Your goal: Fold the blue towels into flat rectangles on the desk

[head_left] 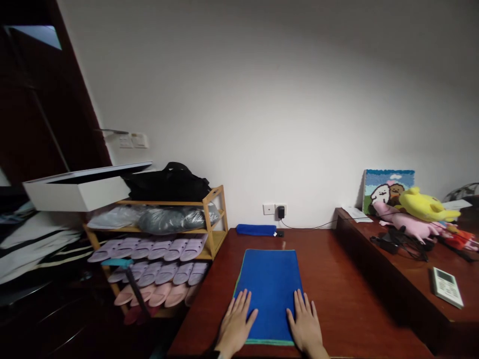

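A blue cloth with green edging (pixel 270 294) lies flat, in a rectangle, on the reddish-brown table (pixel 337 309). My left hand (pixel 236 321) rests palm down over the cloth's left edge, fingers spread. On the opposite edge, my right hand (pixel 306 321) also lies flat, its fingers apart. Neither hand grips anything. Near the wall, beyond the cloth, is a long blue folded or rolled item (pixel 256 230).
A wooden rack (pixel 209 224) with slippers and a black bag (pixel 168 184) stands left. The raised surface at right bears a pink plush (pixel 406 223), a yellow plush (pixel 426 205), cables and a white device (pixel 447 286). A black plug (pixel 281 212) trails a cord rightward.
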A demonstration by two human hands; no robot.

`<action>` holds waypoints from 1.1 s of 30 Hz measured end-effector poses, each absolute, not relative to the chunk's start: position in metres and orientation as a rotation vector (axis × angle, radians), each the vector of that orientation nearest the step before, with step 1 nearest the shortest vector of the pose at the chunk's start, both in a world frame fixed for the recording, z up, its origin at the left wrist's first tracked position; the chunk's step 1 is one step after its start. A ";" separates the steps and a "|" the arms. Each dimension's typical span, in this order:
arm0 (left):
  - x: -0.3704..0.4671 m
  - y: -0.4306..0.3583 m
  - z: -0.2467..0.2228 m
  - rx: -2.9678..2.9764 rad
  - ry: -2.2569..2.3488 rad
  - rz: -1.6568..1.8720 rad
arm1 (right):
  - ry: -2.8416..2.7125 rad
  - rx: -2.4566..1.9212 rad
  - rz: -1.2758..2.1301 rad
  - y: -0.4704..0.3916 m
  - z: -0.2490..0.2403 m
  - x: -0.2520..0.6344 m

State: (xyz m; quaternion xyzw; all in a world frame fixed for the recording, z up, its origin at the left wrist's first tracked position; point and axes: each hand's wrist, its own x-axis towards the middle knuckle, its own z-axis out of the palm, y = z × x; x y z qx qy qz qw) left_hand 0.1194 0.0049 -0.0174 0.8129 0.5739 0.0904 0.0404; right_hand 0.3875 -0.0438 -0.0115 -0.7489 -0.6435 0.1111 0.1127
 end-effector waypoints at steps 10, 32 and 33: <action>0.070 -0.001 -0.015 2.412 1.843 0.219 | -1.947 -2.283 0.278 -0.046 -0.011 0.386; -0.006 0.072 -0.026 2.276 2.180 0.505 | -1.943 -2.190 0.265 0.083 -0.012 0.293; -0.007 0.072 -0.027 2.276 2.172 0.511 | -1.952 -2.183 0.255 0.086 -0.016 0.303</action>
